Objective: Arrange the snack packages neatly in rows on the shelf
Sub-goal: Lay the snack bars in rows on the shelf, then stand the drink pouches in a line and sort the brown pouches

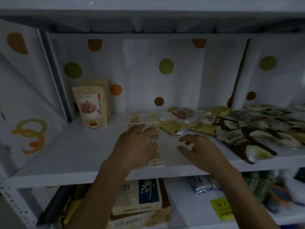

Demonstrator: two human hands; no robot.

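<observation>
Step in hand: I'm laying one snack pack into line on the shelf (74, 154). The long clear-wrapped snack pack (154, 152) lies flat mid-shelf, running near to far, its near end close to the front edge. My left hand (133, 146) rests palm down on its left half, fingers (140, 128) straight and close together, pressing it flat, not pinching. My right hand (199, 149) hovers just right of the pack, palm down, its fingers (186, 138) loosely curled and spread, holding nothing that I can see; contact with the pack unclear. Both forearms come up from the near edge, wrists about level with the shelf. Far left, a tan stand-up pouch (91, 106) stands upright with a second one (99, 82) right behind it, well apart from the clear pack. To the right, a loose heap of small sachets (239, 128) sprawls unsorted, the nearest just beside the clear pack's far end. My read: early in the task, most of it is left. Next move calls for squaring this pack parallel to the shelf edge, then the right hand picking sachets off the heap one at a time; the slick wrappers could slide.
</observation>
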